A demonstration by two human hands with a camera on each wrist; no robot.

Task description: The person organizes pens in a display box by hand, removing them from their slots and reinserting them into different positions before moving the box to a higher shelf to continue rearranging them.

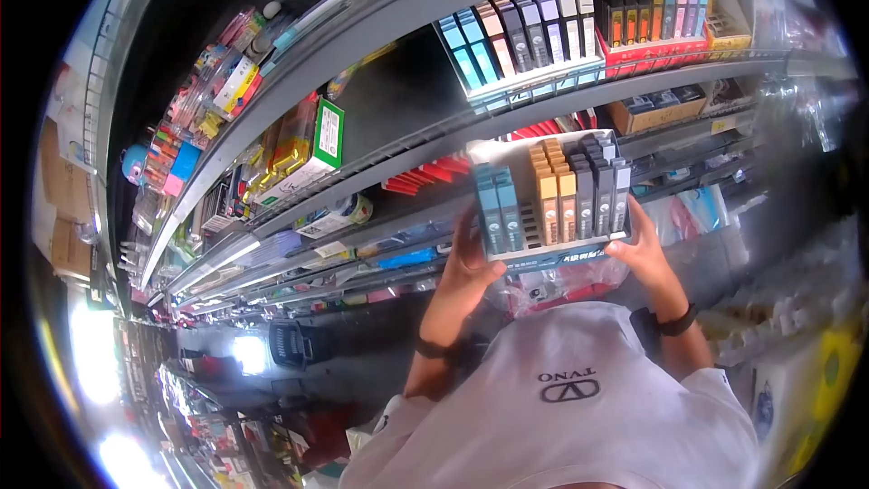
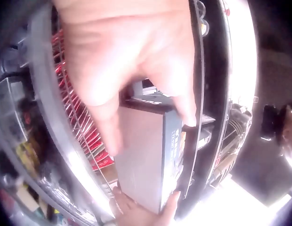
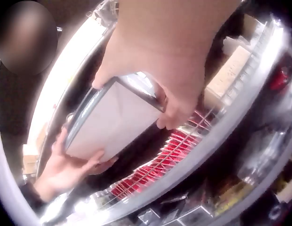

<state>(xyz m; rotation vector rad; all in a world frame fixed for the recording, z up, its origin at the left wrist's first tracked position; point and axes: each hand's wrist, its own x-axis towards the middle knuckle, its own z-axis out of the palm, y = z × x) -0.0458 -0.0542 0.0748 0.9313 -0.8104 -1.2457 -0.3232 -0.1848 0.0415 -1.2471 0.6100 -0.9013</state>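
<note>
A display tray [image 1: 557,258] is held by its two ends in front of the white shirt. It bears teal boxes [image 1: 499,208] on the left, and orange boxes [image 1: 554,195] and dark grey ones on the right, with bare slots between. My left hand [image 1: 466,263] grips the left end, thumb at the front edge; my right hand [image 1: 644,249] grips the right end likewise. The left wrist view shows the tray's plain underside [image 2: 141,150] below the left hand [image 2: 132,61]. In the right wrist view, the right hand [image 3: 160,80] curls round one end of the tray [image 3: 115,122].
Behind the tray, a wire-edged shelf [image 1: 534,91] carries a white tray of slim boxes [image 1: 529,36] and a red tray [image 1: 652,52]. Red packets [image 1: 425,174] lie on the level below. A green-edged box [image 1: 328,134] stands to the left.
</note>
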